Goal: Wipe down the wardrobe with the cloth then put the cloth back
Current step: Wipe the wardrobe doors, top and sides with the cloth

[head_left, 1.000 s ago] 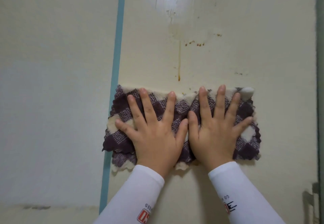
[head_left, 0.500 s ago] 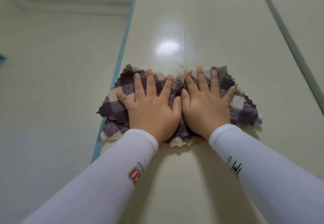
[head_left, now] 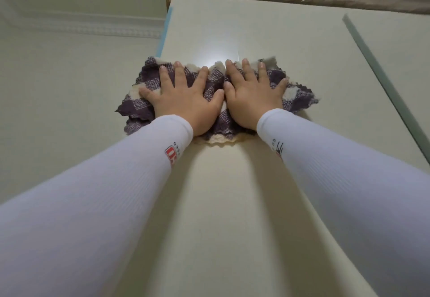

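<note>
left hand (head_left: pixel 186 103), right hand (head_left: pixel 253 98): fingers (head_left: pixel 180 73) splayed, pressing purple-checked cloth (head_left: pixel 137 107) | risk: cloth bunches under fingers, skips cream wardrobe door (head_left: pixel 256 29)

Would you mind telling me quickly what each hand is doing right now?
Left hand: open, fingers spread flat, pressing the checked cloth against the wardrobe door.
Right hand: open, flat on the same cloth.

The cloth (head_left: pixel 216 82) is a soft, nubbly woven fabric, the wardrobe (head_left: pixel 256 31) door smooth and glossy with a glare, the sleeves (head_left: pixel 130 180) fine-ribbed knit.
</note>
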{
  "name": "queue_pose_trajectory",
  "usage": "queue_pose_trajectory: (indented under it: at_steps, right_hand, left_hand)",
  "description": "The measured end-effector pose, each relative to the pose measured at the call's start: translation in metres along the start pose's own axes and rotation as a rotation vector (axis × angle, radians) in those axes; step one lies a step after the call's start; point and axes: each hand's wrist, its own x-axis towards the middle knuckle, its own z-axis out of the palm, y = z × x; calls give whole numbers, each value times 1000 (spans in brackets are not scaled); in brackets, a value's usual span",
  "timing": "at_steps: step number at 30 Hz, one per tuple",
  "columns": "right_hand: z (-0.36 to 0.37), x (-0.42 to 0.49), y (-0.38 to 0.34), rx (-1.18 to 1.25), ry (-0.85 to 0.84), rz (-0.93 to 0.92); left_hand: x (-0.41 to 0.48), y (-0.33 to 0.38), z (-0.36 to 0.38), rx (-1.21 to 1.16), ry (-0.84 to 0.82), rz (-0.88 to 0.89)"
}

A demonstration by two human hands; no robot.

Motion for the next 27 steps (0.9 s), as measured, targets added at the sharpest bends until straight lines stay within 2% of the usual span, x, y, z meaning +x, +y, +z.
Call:
queue_pose_trajectory:
  at_steps: [5,8,11,14,22,27]
  right_hand:
    - [2,2,3,149,119,-128]
    - [-1,7,9,103,62,-196]
    - [-2,11,21,42,-1,-186]
    - [-8,13,44,4,-9,-107]
    - [-23,-16,145,-75,16,210]
    - [-30,-30,157,-86,12,346]
  left_hand:
    - [4,1,4,0,30,-3]
    - [8,5,2,-1,13,-21]
    - [11,11,2,4,12,-41]
    - [16,31,2,7,1,-7]
    - [6,132,10,9,-52,216]
    - [-3,149,13,-29,-69,298]
